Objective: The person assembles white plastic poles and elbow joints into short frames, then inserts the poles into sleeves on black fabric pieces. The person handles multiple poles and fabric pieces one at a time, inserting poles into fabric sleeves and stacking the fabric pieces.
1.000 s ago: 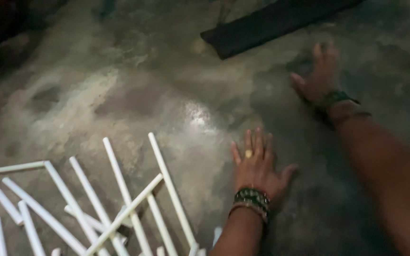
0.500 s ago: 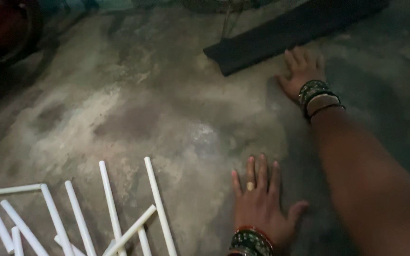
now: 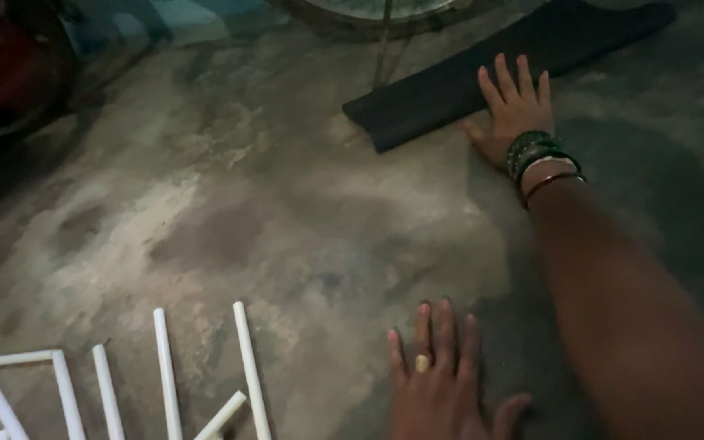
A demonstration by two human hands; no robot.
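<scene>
My right hand is stretched far forward, fingers spread, its fingertips resting on the edge of a long black strip that lies on the concrete floor. Green and dark bangles ring that wrist. My left hand lies flat on the floor at the bottom of the view, fingers apart, a ring on one finger, holding nothing. Several white tubes lie scattered on the floor to the left of my left hand.
A red object stands at the far left. A round fan base with a thin stand sits at the top, next to a teal patch.
My right hand has reached further forward and now touches the black strip. The view has shifted forward, so my left hand and the white tubes sit lower in the frame.
</scene>
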